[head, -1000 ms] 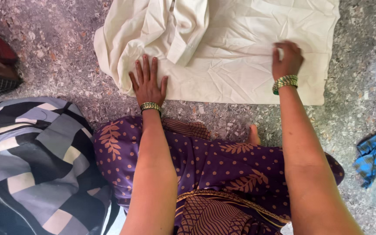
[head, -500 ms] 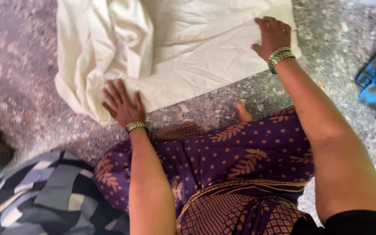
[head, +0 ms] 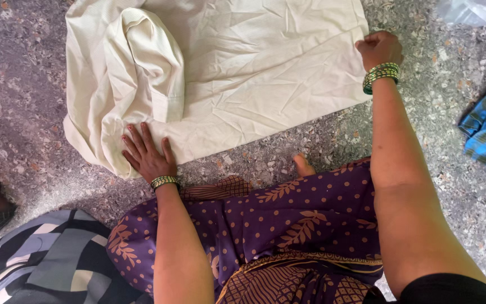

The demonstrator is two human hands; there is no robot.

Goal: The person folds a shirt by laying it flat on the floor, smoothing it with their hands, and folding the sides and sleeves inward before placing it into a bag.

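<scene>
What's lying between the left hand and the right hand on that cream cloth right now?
In the head view, only the cream cloth spans from the left hand, pressed flat near its bunched fold, to the right hand, closed at its right edge. Nothing else rests there.

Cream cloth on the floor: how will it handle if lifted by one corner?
The cream cloth creases and bunches in soft folds, so it would likely drape limp. It looks thin, probably light. The right hand pinches its corner while the left hand presses flat, suggesting it slides on the stone floor.
</scene>
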